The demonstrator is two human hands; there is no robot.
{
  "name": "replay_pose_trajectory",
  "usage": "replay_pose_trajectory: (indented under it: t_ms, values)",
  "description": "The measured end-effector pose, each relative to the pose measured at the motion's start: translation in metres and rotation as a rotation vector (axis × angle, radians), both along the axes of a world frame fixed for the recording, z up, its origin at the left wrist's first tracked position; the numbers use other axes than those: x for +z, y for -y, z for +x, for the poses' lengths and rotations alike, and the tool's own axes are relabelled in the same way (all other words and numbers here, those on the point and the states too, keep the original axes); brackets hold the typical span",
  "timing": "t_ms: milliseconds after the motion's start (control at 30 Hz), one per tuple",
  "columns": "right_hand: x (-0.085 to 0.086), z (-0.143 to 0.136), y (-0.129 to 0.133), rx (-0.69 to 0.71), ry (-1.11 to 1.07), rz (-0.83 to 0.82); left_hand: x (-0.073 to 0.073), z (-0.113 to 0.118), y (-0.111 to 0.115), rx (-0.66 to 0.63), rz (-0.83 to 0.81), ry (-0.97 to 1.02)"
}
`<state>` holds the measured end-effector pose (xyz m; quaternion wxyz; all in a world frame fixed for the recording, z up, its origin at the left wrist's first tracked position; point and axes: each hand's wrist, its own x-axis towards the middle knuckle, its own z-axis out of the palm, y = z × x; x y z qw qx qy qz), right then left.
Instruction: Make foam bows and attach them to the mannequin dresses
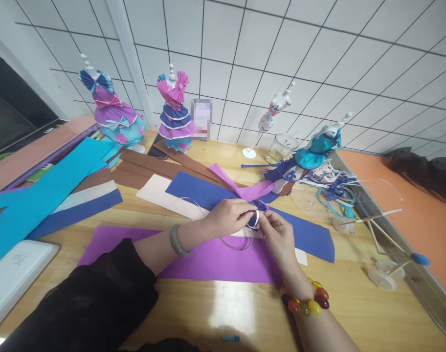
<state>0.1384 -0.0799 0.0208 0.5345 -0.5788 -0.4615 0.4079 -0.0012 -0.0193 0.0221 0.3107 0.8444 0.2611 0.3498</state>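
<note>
My left hand [228, 215] and my right hand [279, 237] meet near the middle of the view, both with fingers pinched. Between them is a small pleated blue piece [261, 206] with a purple edge, and a narrow white strip [257, 218] loops below it. My left fingertips press at the strip's left side; my right thumb and fingers close on its right side. A thin cord [241, 248] hangs in a loop under the hands. Beneath lie a blue sheet [311, 234] and a purple sheet [215, 261].
Dressed mini mannequins [175, 117] stand along the back, beside a bare one [269, 120] and a glass jar [281, 146]. Turquoise strips [54, 190] and a white device [23, 266] are left. Ribbon scraps [333, 186] and a stick frame [388, 237] lie right.
</note>
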Motion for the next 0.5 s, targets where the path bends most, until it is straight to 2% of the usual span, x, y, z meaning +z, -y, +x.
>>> replay_pose_trajectory:
  t_ms: [267, 500]
  values:
    - [-0.0033, -0.0031, 0.0017, 0.027, 0.008, -0.013, 0.0057, -0.0003, 0.0024, 0.050, -0.179, 0.054]
    - [-0.0018, -0.0047, 0.0020, 0.059, 0.010, -0.046, 0.0034, 0.0018, 0.0015, 0.072, -0.279, 0.103]
